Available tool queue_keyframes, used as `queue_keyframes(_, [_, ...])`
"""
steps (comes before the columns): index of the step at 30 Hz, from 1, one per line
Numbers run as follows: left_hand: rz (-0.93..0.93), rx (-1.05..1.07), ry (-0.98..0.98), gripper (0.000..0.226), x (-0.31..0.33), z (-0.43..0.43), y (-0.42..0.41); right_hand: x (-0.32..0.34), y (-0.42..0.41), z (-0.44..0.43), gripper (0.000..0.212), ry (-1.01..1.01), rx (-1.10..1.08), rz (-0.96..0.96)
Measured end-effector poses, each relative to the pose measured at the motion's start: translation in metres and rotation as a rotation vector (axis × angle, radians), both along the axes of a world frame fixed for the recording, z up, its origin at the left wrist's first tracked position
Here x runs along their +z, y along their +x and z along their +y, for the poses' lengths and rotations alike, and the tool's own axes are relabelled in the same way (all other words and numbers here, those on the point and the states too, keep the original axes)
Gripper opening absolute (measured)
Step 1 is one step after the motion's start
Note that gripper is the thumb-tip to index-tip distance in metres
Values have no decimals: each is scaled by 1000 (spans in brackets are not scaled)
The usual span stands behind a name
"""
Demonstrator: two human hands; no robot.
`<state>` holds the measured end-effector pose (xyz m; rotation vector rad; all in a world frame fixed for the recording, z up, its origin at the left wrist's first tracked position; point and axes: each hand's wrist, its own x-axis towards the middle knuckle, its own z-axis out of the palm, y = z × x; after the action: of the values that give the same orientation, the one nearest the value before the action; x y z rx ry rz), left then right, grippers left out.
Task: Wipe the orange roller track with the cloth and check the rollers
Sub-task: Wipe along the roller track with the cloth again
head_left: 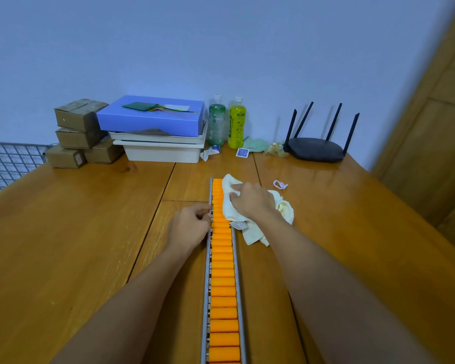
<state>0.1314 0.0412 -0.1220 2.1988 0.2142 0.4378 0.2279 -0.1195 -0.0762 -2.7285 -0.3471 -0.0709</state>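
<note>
A long orange roller track (223, 282) in a grey metal frame runs down the middle of the wooden table (76, 232), from near the bottom edge to mid-table. A pale yellow cloth (230, 203) lies over the track's far end and spills off to the right. My right hand (252, 200) grips the cloth and presses it on the rollers there. My left hand (191, 224) sits against the track's left rail, its curled fingers pinching the rail's edge. Rollers under the cloth are hidden.
At the back stand cardboard boxes (78, 134), a blue box (153, 115) on white trays (163, 149), two bottles (227, 122), a black router (316, 148) and small packets. A pink loop (280, 184) lies right of the cloth. A wire grid (8, 164) is at left, a wooden door (436, 127) at right.
</note>
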Motion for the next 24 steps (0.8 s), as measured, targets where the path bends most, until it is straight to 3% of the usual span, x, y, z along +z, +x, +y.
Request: queue_keyframes(24, [94, -108, -30, 27, 21, -1, -23, 12, -82, -15, 41, -151, 38, -36])
